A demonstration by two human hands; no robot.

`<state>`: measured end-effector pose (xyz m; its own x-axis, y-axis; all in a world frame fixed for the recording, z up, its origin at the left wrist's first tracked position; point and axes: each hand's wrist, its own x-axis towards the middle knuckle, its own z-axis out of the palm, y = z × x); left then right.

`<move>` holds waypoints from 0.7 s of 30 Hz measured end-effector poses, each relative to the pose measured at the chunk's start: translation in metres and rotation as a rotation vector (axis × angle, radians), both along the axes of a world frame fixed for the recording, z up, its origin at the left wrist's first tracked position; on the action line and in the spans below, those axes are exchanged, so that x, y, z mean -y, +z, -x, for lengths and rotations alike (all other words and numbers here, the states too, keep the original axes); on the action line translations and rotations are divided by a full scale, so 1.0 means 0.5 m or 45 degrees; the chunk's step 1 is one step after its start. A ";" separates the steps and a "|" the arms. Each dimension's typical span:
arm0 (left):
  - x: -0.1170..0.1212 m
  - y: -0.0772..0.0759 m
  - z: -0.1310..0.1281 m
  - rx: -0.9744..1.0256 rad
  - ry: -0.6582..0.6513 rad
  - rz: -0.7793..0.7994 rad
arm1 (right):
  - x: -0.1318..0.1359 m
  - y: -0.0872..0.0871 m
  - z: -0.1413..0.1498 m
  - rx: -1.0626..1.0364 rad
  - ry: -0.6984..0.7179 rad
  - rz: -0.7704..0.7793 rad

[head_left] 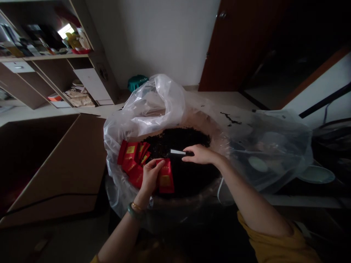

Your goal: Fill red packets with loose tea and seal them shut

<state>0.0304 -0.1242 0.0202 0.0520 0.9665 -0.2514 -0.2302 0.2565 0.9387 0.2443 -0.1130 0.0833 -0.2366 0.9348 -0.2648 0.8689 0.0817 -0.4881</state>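
Note:
My left hand pinches the top edge of a red packet with gold print. In my right hand is a small scoop, showing a pale, tapering strip and a dark end at the fingers. The scoop's tip is close to the packet's upper right corner; whether they touch I cannot tell. Dark loose leaves, looking like tea, fill much of a wide round basket lined with clear plastic. Several more red packets lie piled on the basket's left side, beside my left hand.
An open cardboard box stands at the left. Clear plastic sheeting spreads to the right, near a pale dish. Behind are a shelf unit, a green bag and a brown door. Dark scraps lie on the floor.

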 end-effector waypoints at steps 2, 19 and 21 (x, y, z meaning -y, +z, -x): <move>0.001 0.001 0.000 -0.026 0.045 0.007 | -0.002 -0.012 -0.008 0.206 -0.032 0.022; 0.013 -0.025 0.002 -0.199 -0.200 -0.213 | 0.020 -0.047 0.105 -0.555 -0.034 -0.317; 0.013 -0.025 0.006 -0.214 -0.244 -0.213 | 0.018 -0.050 0.103 -0.574 -0.046 -0.286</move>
